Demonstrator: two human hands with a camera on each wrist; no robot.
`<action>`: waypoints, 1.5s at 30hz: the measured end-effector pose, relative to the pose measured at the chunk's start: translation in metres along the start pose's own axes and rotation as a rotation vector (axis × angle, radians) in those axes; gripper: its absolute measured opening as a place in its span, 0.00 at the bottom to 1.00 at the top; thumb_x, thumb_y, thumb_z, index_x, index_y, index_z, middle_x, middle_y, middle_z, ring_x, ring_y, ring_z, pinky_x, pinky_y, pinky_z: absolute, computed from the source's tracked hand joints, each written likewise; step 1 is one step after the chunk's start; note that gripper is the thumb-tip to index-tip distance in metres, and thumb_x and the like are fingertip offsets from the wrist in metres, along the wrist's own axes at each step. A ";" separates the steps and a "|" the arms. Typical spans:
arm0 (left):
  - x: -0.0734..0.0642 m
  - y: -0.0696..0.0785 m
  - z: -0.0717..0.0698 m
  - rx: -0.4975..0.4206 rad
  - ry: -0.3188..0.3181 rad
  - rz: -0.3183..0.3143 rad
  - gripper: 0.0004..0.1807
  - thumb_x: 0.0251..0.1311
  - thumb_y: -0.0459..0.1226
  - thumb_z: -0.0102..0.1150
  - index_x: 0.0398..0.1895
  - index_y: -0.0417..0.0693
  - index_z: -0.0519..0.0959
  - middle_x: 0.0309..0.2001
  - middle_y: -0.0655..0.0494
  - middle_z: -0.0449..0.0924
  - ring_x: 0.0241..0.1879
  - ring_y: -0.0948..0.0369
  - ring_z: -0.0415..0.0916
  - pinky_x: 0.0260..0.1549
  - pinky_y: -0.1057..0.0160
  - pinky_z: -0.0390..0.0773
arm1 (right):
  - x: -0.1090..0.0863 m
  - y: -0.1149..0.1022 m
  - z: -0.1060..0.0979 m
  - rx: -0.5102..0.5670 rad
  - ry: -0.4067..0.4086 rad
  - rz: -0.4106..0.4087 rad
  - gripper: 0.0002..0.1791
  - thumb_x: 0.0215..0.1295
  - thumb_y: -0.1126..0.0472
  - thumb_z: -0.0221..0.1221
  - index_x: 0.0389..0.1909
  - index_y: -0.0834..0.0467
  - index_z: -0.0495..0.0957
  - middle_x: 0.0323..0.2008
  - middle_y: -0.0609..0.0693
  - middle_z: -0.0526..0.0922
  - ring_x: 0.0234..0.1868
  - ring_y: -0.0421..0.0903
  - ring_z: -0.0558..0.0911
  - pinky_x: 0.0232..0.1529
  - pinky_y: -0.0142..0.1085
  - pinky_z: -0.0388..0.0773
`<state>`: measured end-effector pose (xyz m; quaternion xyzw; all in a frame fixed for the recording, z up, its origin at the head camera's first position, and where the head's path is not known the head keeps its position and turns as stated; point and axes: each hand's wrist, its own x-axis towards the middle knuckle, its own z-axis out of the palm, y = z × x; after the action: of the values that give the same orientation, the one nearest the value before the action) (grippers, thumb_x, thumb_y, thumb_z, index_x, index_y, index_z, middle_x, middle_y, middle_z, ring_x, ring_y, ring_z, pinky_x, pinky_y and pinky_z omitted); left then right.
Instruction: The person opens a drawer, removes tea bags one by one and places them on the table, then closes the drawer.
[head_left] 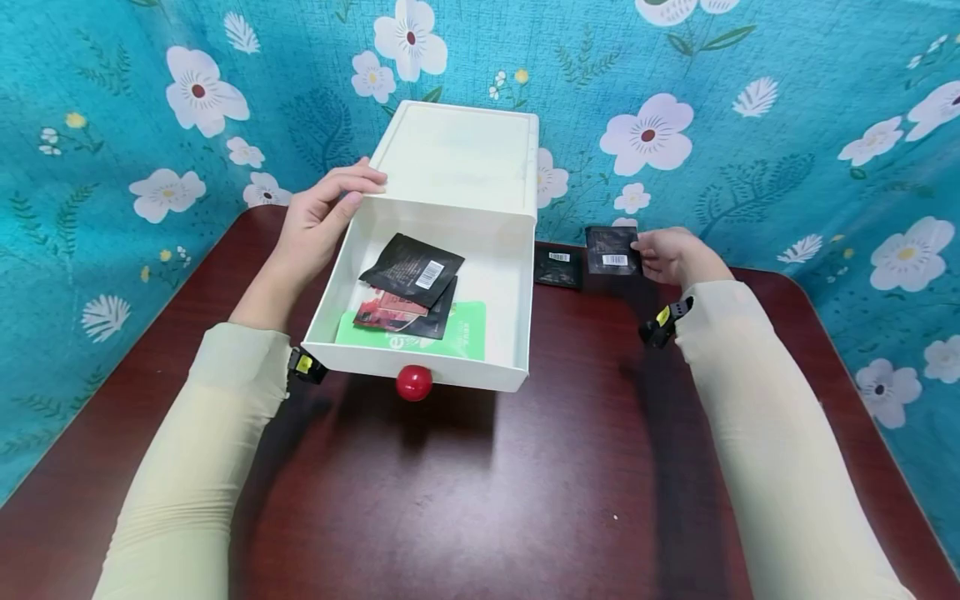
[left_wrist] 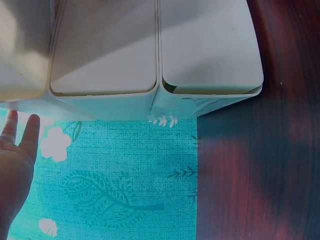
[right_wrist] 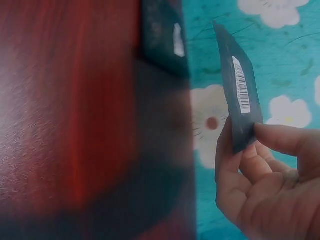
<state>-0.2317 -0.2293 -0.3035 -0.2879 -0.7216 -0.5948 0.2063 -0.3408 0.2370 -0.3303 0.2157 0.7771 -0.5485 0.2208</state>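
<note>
Between thumb and fingers, my right hand (head_left: 670,254) pinches a black sachet (head_left: 612,250) with a white barcode label; the right wrist view shows the sachet (right_wrist: 241,92) held by its lower edge. Another black sachet (head_left: 557,267) lies on the table just left of it. My left hand (head_left: 322,208) rests on the upper left edge of a white drawer cabinet (head_left: 457,158), its fingers fairly straight. The cabinet's top drawer (head_left: 517,292) is pulled out, its red knob (head_left: 414,382) facing me. Inside are a black sachet (head_left: 416,268), a red and black packet (head_left: 390,310) and a green packet (head_left: 468,329).
The cabinet stands on a dark red-brown wooden table (head_left: 570,483), and the open drawer juts out over the tabletop. Lower drawers (left_wrist: 210,45) show in the left wrist view. A blue floral cloth (head_left: 300,92) hangs behind the table and along its sides.
</note>
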 end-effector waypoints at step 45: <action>0.000 0.002 0.001 0.018 0.014 -0.037 0.12 0.72 0.27 0.47 0.50 0.25 0.77 0.53 0.70 0.81 0.74 0.47 0.60 0.75 0.55 0.59 | 0.011 0.033 -0.005 0.008 0.125 0.090 0.36 0.76 0.62 0.49 0.78 0.63 0.44 0.48 0.52 0.69 0.39 0.38 0.80 0.62 0.38 0.76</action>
<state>-0.2299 -0.2284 -0.3021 -0.2683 -0.7305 -0.5943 0.2029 -0.3312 0.2527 -0.3601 0.2852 0.7767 -0.5264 0.1956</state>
